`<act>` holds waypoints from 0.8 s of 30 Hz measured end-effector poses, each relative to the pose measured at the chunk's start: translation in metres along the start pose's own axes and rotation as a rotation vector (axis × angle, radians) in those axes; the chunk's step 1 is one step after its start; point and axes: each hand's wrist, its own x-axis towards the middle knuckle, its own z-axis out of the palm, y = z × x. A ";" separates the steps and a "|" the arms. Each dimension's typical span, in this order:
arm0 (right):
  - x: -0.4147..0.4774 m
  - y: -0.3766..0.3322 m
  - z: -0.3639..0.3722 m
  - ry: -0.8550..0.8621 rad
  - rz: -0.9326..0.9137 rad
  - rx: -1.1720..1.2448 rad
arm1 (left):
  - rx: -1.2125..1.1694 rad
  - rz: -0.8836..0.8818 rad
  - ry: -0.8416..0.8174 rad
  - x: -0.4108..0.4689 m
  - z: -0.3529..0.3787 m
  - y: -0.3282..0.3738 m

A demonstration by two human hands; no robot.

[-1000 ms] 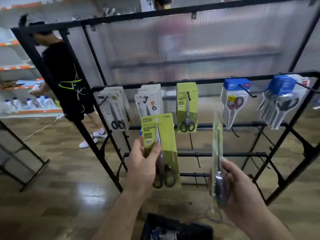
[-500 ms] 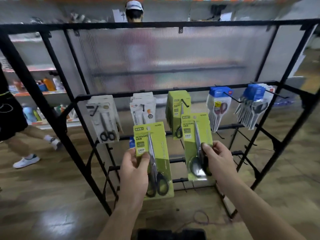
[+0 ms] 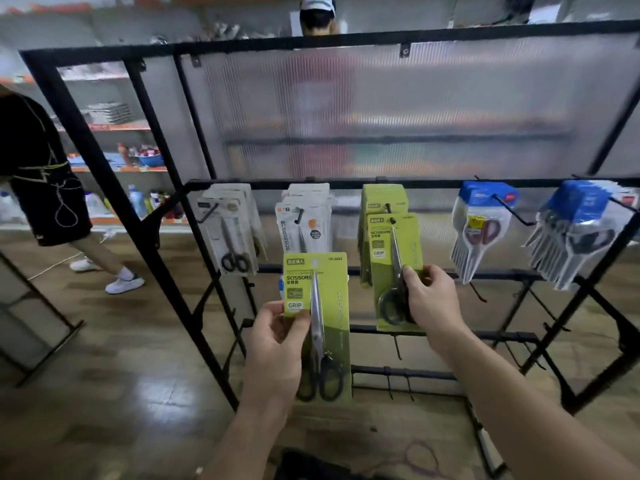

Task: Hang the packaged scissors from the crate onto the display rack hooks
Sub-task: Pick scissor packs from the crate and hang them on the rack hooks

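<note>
My left hand (image 3: 277, 344) grips a green scissors pack (image 3: 329, 306) upright in front of the black display rack (image 3: 381, 184), below the white packs. My right hand (image 3: 433, 299) pinches a second green scissors pack (image 3: 384, 268) by its lower right side. That pack's hole sits at the tip of the middle hook (image 3: 390, 216), in front of several matching green packs (image 3: 382, 199) hanging there. The crate (image 3: 311, 467) is a dark shape at the bottom edge, mostly out of view.
White packs hang on two hooks to the left (image 3: 230, 230) (image 3: 304, 220), blue-topped packs on two hooks to the right (image 3: 483, 230) (image 3: 581, 230). Lower rack bars carry bare hooks (image 3: 398, 379). A person in black (image 3: 45, 188) walks at the left; another stands behind the frosted panel (image 3: 317, 15).
My right hand turned its green pack face-on and raised it to the middle hook. The left hand kept its pack in about the same place. The view swung right and closer to the rack.
</note>
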 end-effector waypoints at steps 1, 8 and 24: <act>0.005 -0.001 0.001 -0.015 0.016 0.008 | 0.015 0.001 0.003 -0.001 0.004 0.000; 0.054 -0.009 0.014 -0.030 0.185 0.015 | 0.046 -0.056 -0.084 0.004 0.028 0.000; -0.009 0.008 -0.065 -0.137 0.041 -0.224 | 0.156 0.037 -0.296 0.055 0.113 -0.002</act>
